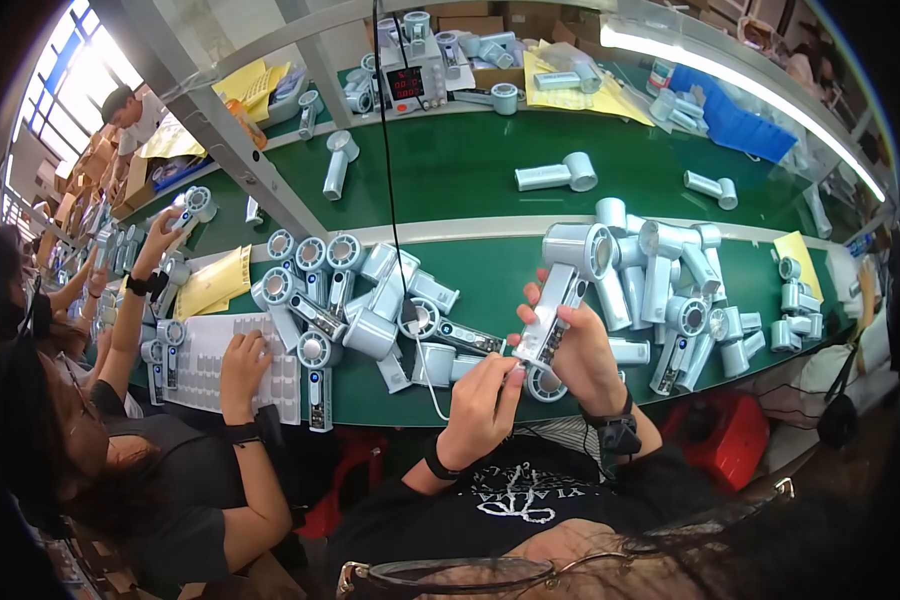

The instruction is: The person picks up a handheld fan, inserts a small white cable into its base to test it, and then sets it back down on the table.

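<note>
My right hand [592, 362] is wrapped round the handle of a silver-blue handheld fan [562, 285], its round head up and its handle base tilted toward me. At that base my left hand [478, 405] is closed in a pinch, fingertips touching or almost touching the end of the handle. A thin white cable [422, 372] loops down from a black hanging cord [390, 160] and runs to my left hand; its tip is hidden by the fingers. Many similar fans [375, 325] lie heaped left of my hands, and another pile [660, 270] lies to the right.
A co-worker's hand [245, 370] rests at a pale slotted tray [285, 385] on the left. Beyond a metal rail [450, 228], a green conveyor [430, 175] carries scattered fans. A power supply [407, 85] and a blue bin [740, 115] stand at the back. Red stools [725, 440] are below.
</note>
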Demonstrator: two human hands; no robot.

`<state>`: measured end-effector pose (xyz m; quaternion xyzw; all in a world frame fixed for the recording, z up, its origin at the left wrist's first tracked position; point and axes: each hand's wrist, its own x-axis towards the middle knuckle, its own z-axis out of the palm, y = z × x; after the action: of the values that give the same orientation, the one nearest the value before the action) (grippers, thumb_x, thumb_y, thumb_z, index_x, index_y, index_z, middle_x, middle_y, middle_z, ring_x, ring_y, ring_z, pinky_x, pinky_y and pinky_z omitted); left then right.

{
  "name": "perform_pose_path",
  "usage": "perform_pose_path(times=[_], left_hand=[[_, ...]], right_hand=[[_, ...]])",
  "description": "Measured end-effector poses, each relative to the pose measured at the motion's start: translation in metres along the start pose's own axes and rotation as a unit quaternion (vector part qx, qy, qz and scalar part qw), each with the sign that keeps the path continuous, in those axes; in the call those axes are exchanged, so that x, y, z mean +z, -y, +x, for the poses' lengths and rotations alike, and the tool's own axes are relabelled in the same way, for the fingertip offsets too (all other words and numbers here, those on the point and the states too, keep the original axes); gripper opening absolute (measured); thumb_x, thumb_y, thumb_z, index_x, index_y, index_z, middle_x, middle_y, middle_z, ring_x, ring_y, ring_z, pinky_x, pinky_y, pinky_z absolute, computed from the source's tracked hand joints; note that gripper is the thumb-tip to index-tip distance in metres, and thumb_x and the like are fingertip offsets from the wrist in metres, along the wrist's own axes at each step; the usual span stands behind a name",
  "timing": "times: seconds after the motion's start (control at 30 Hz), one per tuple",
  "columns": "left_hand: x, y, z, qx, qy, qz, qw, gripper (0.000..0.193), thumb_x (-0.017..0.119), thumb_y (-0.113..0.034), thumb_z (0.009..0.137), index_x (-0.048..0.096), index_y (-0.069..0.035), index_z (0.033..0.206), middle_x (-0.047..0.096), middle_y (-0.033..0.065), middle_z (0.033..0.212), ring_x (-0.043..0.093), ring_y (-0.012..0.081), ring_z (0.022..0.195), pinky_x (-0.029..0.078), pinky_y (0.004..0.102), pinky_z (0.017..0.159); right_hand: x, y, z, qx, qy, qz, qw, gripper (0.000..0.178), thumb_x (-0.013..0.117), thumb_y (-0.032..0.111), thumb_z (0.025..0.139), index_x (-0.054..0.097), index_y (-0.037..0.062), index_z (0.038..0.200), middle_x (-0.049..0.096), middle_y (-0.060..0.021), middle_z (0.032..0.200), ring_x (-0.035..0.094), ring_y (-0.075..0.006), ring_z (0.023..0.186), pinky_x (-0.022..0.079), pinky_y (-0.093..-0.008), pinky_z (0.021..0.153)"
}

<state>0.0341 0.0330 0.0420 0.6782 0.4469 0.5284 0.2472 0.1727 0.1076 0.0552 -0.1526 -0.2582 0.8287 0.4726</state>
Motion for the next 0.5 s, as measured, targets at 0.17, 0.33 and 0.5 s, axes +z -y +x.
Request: perform_pose_path(times=[0.17, 0.33, 0.5], left_hand=[[0.009, 0.005, 0.002, 0.009, -0.052, 0.073, 0.996, 0.004, 0.058, 0.0, 0.085, 0.055, 0.002, 0.084, 0.051, 0.0131, 0.068, 0.051, 0.0313, 0.058, 0.039, 0.0389, 0.053], [0.009, 0.011, 0.002, -0.001, -0.048, 0.107, 0.993, 0.007, 0.059, -0.001, 0.085, 0.054, 0.002, 0.081, 0.051, 0.0128, 0.066, 0.05, 0.0317, 0.056, 0.039, 0.0394, 0.052], [0.009, 0.02, 0.005, -0.059, -0.01, 0.063, 0.996, 0.007, 0.057, 0.001, 0.085, 0.053, 0.003, 0.08, 0.051, 0.013, 0.066, 0.051, 0.0323, 0.056, 0.038, 0.0387, 0.051]], right_hand=[[-0.011, -0.021, 0.009, -0.015, -0.058, 0.081, 0.995, 0.049, 0.056, 0.017, 0.086, 0.037, 0.0056, 0.129, 0.047, -0.0062, 0.108, 0.052, -0.0177, 0.098, 0.049, -0.0433, 0.086], [-0.011, -0.027, 0.013, -0.052, -0.087, 0.029, 0.994, 0.05, 0.056, 0.016, 0.086, 0.035, 0.0065, 0.13, 0.045, -0.0058, 0.109, 0.05, -0.0176, 0.099, 0.048, -0.0431, 0.086], [-0.017, -0.032, 0.015, -0.151, -0.052, -0.117, 0.98, 0.055, 0.055, 0.012, 0.087, 0.028, 0.0077, 0.135, 0.042, -0.0067, 0.113, 0.048, -0.0176, 0.1, 0.048, -0.0413, 0.087]])
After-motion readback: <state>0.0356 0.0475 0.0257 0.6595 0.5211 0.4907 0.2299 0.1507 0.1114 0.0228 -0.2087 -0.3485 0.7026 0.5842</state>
